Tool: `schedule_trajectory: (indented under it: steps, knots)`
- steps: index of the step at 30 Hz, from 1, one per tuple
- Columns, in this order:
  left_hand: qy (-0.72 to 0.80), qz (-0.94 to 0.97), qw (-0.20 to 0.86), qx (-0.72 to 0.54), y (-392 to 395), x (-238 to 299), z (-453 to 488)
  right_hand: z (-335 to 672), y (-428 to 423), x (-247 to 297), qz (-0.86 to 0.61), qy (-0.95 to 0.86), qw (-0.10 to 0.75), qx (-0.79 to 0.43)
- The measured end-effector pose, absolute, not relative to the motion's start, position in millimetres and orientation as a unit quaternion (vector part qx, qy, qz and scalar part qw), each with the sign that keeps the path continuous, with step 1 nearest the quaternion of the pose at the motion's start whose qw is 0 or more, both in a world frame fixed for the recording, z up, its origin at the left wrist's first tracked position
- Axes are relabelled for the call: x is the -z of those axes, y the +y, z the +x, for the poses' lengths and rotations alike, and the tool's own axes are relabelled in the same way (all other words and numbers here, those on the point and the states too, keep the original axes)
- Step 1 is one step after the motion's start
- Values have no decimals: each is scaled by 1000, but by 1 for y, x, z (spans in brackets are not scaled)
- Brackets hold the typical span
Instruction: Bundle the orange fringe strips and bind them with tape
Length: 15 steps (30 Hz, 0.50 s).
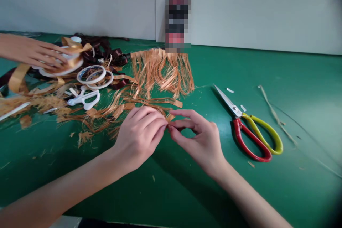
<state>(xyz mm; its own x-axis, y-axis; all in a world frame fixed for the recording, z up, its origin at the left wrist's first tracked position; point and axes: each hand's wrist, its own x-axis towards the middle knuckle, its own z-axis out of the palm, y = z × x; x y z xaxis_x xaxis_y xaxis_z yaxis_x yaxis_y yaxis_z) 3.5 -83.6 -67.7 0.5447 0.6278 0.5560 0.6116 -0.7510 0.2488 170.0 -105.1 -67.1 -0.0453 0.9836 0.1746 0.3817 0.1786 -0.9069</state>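
Note:
My left hand (140,133) and my right hand (199,137) meet at the fingertips over the green table (187,185), both pinching a short piece of gold ribbon (170,117). Thin shredded gold ribbon strips (128,105) trail away to the left from under my left fingers. A fringe of frayed gold ribbon (162,69) lies just behind my hands.
Scissors with red and yellow-green handles (252,131) lie to the right, blades pointing back left. At far left another person's hand (32,51) rests on a spool of gold ribbon (68,64). White tape rolls (93,76), small white scissors (84,99) and dark ribbon (107,51) clutter the back left.

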Motion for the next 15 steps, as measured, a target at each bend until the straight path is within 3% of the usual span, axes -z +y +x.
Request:
schedule_trajectory:
  steps: [7,15]
  knots:
    - [353,885,-58,-299,-85,67,5,169,-103,68,-546,-604,436,-382]
    - [392,852,72,-338,-85,69,5,170,-103,68,-535,-576,437,-436]
